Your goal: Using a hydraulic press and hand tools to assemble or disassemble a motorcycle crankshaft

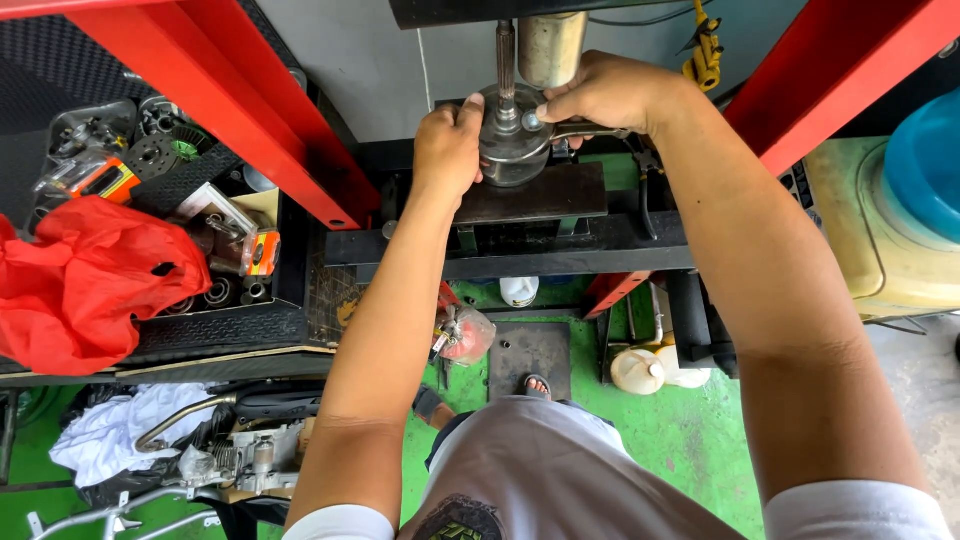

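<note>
Crankshaft assembly (512, 145), a round grey metal part with a splined shaft sticking straight up from it, is sitting on a dark steel plate (535, 195) on the bed of a red-framed workshop press (265, 115). A silver cylindrical ram (550, 45) is hanging just above and slightly to the right of it, beside the upright shaft.

Seen from above, both bare arms are reaching forward to the part. The left hand (447, 148) is curling against the left side of the round body, fingers wrapping its rim and the heel of the hand resting toward the plate. The right hand (607, 93) is lying over the top right of the part, fingers bent and pressing down on it, with a slim metal rod (590, 130) poking out rightward from beneath the palm; whether the hand is actually gripping that rod cannot be told.

To the left, a black tray (215, 325) is holding bearings, gears and small boxed parts, with a crumpled red plastic bag (85, 280) lying over its near corner. Below it, a white rag (115, 430) and engine pieces are lying on the green floor (690, 430). A white plastic bottle (637, 370) is standing under the press, and a blue and cream container (915, 210) is sitting at the far right.
</note>
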